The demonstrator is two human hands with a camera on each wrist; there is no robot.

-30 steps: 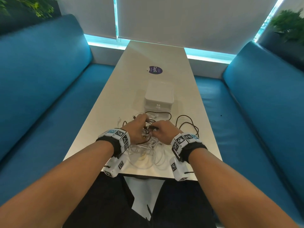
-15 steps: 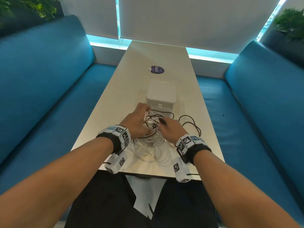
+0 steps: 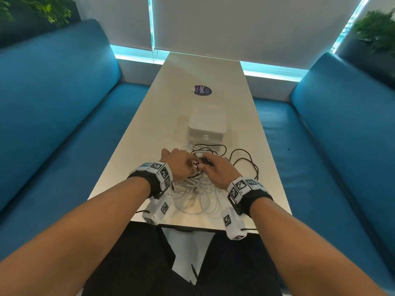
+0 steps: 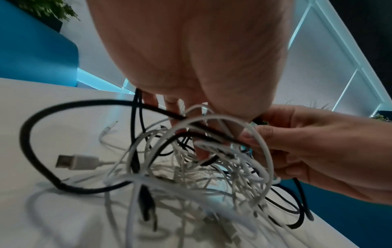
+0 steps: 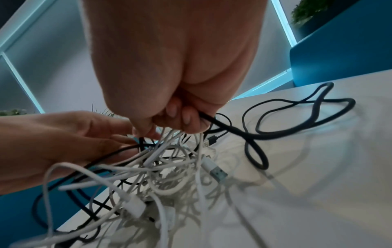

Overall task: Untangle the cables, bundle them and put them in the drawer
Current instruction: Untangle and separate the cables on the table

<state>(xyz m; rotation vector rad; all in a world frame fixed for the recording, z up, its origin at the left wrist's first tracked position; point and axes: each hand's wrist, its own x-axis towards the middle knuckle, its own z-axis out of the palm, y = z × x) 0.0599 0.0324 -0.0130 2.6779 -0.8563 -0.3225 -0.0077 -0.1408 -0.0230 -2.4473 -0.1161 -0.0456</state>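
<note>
A tangle of white and black cables (image 3: 198, 189) lies on the near end of the white table (image 3: 149, 129). My left hand (image 3: 179, 165) and right hand (image 3: 218, 169) meet over its top. In the right wrist view my right hand (image 5: 178, 120) curls its fingers round a thick black cable (image 5: 231, 129) and some white strands. In the left wrist view my left hand (image 4: 197, 134) has its fingers down in the tangled cables (image 4: 191, 167), pinching strands. A small white drawer box (image 3: 207, 127), its drawer closed, stands just beyond the cables.
Blue sofas (image 3: 53, 116) flank the table on both sides. A round purple sticker (image 3: 201, 90) sits on the tabletop beyond the box. Loops of black cable (image 3: 245, 163) spread to the right of the hands. A white USB plug (image 4: 70, 162) lies loose at the left.
Both hands lifted slightly and shifted forward over the tangle, then came together again at its top. The right hand now grips the black cable.
</note>
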